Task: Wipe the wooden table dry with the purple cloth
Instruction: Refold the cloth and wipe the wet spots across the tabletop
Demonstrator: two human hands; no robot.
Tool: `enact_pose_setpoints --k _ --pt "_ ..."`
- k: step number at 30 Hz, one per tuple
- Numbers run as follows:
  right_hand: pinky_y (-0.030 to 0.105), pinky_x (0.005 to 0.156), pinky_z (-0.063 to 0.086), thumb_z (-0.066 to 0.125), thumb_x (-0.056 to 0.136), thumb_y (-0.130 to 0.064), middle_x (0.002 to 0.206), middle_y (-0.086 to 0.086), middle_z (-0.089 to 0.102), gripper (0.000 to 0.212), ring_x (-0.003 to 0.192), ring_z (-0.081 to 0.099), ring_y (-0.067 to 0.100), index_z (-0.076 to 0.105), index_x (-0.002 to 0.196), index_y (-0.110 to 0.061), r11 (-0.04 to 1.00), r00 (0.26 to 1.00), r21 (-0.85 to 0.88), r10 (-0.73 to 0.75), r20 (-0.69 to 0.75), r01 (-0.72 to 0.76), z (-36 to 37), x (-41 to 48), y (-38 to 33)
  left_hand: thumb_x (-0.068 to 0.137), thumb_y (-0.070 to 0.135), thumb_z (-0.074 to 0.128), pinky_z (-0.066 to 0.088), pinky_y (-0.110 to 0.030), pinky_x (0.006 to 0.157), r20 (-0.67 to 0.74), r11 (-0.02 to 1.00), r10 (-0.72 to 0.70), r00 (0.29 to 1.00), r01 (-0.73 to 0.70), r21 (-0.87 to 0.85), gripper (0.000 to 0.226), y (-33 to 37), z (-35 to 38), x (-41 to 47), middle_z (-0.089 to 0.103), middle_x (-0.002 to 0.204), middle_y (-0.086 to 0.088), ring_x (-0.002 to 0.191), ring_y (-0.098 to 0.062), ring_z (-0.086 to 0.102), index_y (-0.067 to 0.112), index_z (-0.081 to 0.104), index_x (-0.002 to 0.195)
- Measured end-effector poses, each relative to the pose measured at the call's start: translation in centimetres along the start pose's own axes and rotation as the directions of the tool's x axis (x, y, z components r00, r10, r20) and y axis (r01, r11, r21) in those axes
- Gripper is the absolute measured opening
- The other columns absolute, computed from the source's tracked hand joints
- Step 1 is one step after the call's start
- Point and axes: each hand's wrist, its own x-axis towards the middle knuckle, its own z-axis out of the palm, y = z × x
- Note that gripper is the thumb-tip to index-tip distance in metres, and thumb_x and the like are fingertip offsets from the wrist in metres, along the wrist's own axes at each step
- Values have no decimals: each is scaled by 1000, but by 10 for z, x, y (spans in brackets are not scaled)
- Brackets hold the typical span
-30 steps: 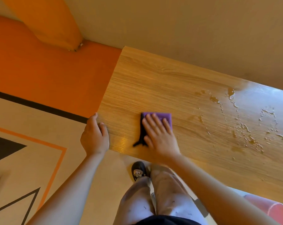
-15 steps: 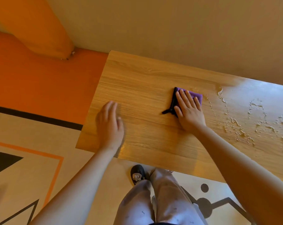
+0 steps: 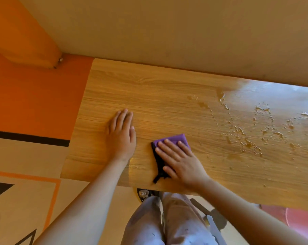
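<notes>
Your right hand (image 3: 182, 162) lies flat and spread on the purple cloth (image 3: 172, 141), palm and fingers pressing it to the table (image 3: 149, 96); that is a pressing hold from above, not a closed grip. The cloth sits near the front edge, just right of your left hand (image 3: 122, 134), which rests open and flat on bare wood, bracing you and holding nothing.

Half a second ago the cloth was further back, right at the edge of the wet patch; you have drawn it towards yourself, and your left hand has stayed planted. That reads as the return of a stroke, so the wiped left part looks matt and dry while the spill is hardly touched.

The cloth is a folded soft square, purple on top with a dark, ragged tail (image 3: 159, 175) trailing from under your thumb; whether that is a trim or wet fabric is hard to tell. The table is smooth wood-grain laminate. Water (image 3: 255, 131) beads on it in scattered droplets and ragged streaks to the right, merging into a glossy sheet toward the far right corner. Most of the job is probably still ahead there.
</notes>
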Motion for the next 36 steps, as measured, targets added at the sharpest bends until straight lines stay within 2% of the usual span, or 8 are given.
enact_pose_setpoints --k 5,10,12,17,22,26,31,36 --pt "35 118 -3 16 95 -49 159 -5 10 59 145 -2 9 10 150 -27 955 953 40 295 -74 -293 -36 63 96 94 23 38 20 -38 110 -23 1000 -7 1000 7 -27 43 1 1 -1 44 146 -3 137 -22 31 15 50 135" --pt "38 118 -9 17 101 -42 160 -2 -5 56 145 -12 12 0 152 -24 812 813 154 578 -68 -564 -57 123 131 93 23 38 21 -39 110 -31 1000 -20 999 19 -21 43 4 0 0 45 145 -3 137 -22 32 15 52 133" --pt "40 118 -10 19 100 -42 160 -1 -7 58 146 -12 14 -1 152 -23 818 821 152 568 -62 -554 -56 133 102 93 24 37 22 -40 111 -23 999 -30 999 30 -25 44 4 0 -1 44 145 -2 137 -22 32 16 52 133" --pt "39 115 -10 19 96 -45 160 -2 5 60 147 -3 15 11 151 -23 977 977 107 196 -83 -186 -37 138 -3 91 21 39 28 -44 109 -26 1000 -20 999 20 -23 44 3 1 1 46 144 -3 136 -23 34 14 52 132" --pt "38 117 -6 25 100 -45 159 -5 10 56 147 0 12 13 151 -27 996 993 59 79 -89 -74 -42 166 12 92 22 37 28 -44 111 -15 998 -44 999 43 -48 46 5 0 1 43 146 -3 138 -21 30 12 47 136" --pt "37 117 -5 23 100 -45 160 -7 5 56 146 -2 10 9 151 -29 973 970 81 223 -97 -215 -59 187 71 94 23 37 20 -35 112 -7 998 -39 999 38 -53 45 5 0 -2 42 147 0 139 -18 28 15 48 137" --pt "35 118 -5 23 101 -42 160 -6 8 55 147 0 11 11 152 -26 847 836 186 527 -156 -499 -70 142 171 93 26 34 22 -37 111 -6 998 -56 998 56 -34 47 5 0 -2 42 147 1 139 -18 29 16 48 136" --pt "40 119 -5 19 100 -42 160 -1 -2 57 146 -8 13 3 152 -22 717 705 219 695 -145 -662 -57 107 163 92 26 33 24 -40 111 -2 998 -63 998 63 -22 47 6 0 0 43 146 0 138 -19 30 15 50 135"
